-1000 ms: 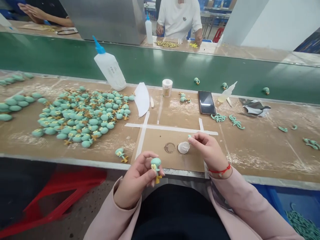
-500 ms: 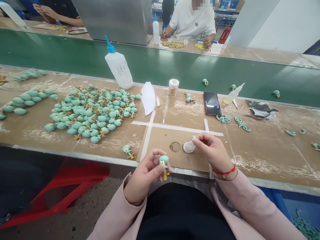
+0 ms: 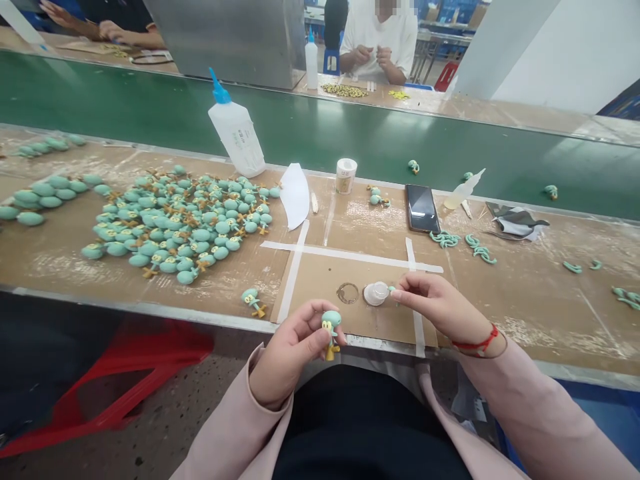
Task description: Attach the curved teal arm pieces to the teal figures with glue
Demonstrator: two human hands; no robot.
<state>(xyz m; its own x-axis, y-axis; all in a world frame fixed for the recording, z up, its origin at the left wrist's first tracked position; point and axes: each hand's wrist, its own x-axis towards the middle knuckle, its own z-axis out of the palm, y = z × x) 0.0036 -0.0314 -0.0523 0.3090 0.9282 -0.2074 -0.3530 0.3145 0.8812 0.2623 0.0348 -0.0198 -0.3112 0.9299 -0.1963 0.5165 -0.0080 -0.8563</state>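
L hand [image 3: 295, 347] has figure [image 3: 331, 320], R hand [image 3: 437, 307] pinches sm. green pc [image 3: 392, 289]

Nearest: L grip closed round the figure, thumb across its front, head up, over the near edge of the surface [image 3: 540, 300], approx. mid-length. R grip nearly closed, thumb + index tips on the sm. green pc, just right of a sm. whitish cup [image 3: 375, 293]; can't tell if pc touches it. Cup sits near the front edge, w/ a brown ring mark [image 3: 347, 293] to its left. Another fig. [image 3: 253, 301] lies by the near edge, left of the tape.

Farther back: big pile of figs. [image 3: 175, 223] on the left; curved green pcs [image 3: 444, 239] right of ctr., by a phone [image 3: 423, 208]. Toward far edge: lg. bottle w/ blue tip [image 3: 237, 137], white cylinder [image 3: 346, 176], sm. squeeze bottle [image 3: 465, 192].

Beyond: green belt [image 3: 350, 127] w/ a few figs. on it, then co-worker in white shirt [image 3: 381, 47], both hands raised.
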